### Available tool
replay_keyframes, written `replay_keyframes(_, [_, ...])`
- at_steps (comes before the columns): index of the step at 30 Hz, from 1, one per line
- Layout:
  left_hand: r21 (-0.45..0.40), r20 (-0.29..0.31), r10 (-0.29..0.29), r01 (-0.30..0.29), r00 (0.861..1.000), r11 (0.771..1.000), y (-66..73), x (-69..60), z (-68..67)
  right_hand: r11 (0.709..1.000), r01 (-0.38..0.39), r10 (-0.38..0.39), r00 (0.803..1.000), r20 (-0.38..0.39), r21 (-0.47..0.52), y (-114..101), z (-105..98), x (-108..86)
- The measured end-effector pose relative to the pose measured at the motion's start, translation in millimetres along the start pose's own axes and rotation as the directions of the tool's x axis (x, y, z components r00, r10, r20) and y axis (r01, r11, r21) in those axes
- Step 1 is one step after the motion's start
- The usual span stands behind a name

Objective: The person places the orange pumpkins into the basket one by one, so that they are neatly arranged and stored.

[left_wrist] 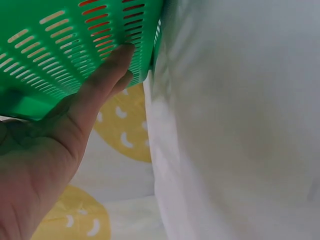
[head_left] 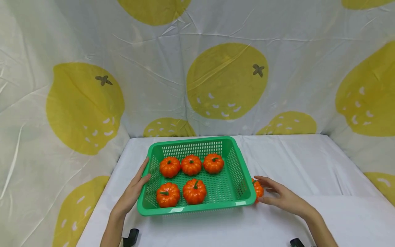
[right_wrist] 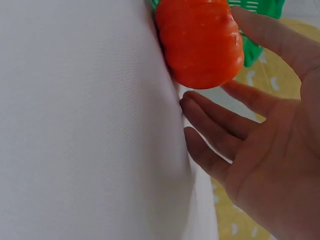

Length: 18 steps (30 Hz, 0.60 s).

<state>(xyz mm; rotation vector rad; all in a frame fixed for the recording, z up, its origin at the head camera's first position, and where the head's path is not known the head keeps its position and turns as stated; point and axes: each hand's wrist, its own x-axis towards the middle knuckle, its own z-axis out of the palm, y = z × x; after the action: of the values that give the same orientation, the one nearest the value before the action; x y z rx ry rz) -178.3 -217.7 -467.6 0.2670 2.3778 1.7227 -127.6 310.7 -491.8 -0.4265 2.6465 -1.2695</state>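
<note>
A green plastic basket point(head_left: 197, 208) with slotted walls holds several small orange pumpkins, three in a back row and two in front. At its left side, my left hand point(head_left: 133, 192) grips the wall, thumb over the rim and fingers point(left_wrist: 102, 80) along the outside. Another small pumpkin point(right_wrist: 200, 42) lies on the table outside the basket's right side, partly hidden by the rim in the head view. My right hand point(head_left: 284, 197) has its thumb on the near side and its fingers round the far side of this pumpkin.
A white cloth covers the table point(head_left: 222, 230). Behind and beside it hangs a pale curtain point(head_left: 154, 85) printed with yellow lemons. Dark wrist-mounted pieces point(head_left: 132, 236) show near both forearms at the bottom edge.
</note>
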Motion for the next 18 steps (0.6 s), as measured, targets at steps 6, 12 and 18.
replay_keyframes(6, [-0.005, -0.038, 0.019, -0.019, 0.999, 1.0, -1.4, 2.3, 3.2, 0.997, 0.063, -0.064, 0.998, -0.022, -0.05, 6, 1, 2.1])
replay_keyframes(12, [-0.006, -0.052, 0.012, -0.012, 0.999, 1.0, -3.3, 2.2, 2.0, 0.99, 0.118, -0.121, 0.992, -0.032, -0.08, 7, 0, 6.2])
replay_keyframes(18, [-0.011, -0.058, -0.006, 0.005, 0.998, 1.0, -3.1, 0.8, 2.2, 0.991, 0.124, -0.125, 0.992, -0.007, -0.058, 14, -5, 12.9])
